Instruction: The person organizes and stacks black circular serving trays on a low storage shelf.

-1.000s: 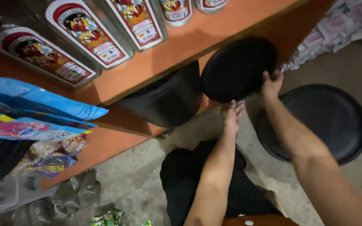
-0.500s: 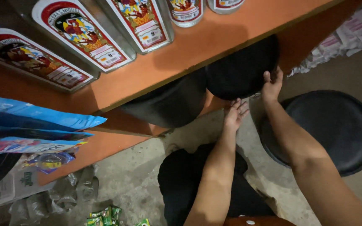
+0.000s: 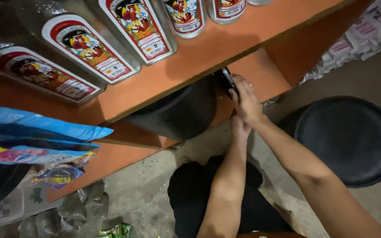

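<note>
While the head camera looks down, both hands press a flat black round lid [image 3: 228, 80] in under the orange shelf [image 3: 208, 53]. Only a thin slice of the lid shows, because it stands on its edge and most of it is hidden behind the shelf's front edge. It looks dark and smooth, with a thin shiny rim.

The right hand [image 3: 246, 99] lies flat against the lid with its fingers [image 3: 239, 83] stretched up and wrapped on the rim. It wears a ring. The left hand [image 3: 240, 125] sits just below the right one, touching it, with its fingers curled up toward the lid's lower edge. You cannot tell if the left hand really grips the lid, since the right hand covers it.

Just left of the lid, a big black pot [image 3: 179, 112] sits in the shadow on the lower shelf [image 3: 261, 75], close to that shelf's front edge. The lid stands right beside it, touching or nearly touching.

On top of the orange shelf lie clear bottles [image 3: 111, 48] with red and white labels, side by side, along the back.

On the grey floor [image 3: 146, 185], to the right, rests another round black pan [image 3: 347, 139], well apart from the hands. At the left edge are blue bags [image 3: 36, 128] and colourful packets [image 3: 60, 174].
</note>
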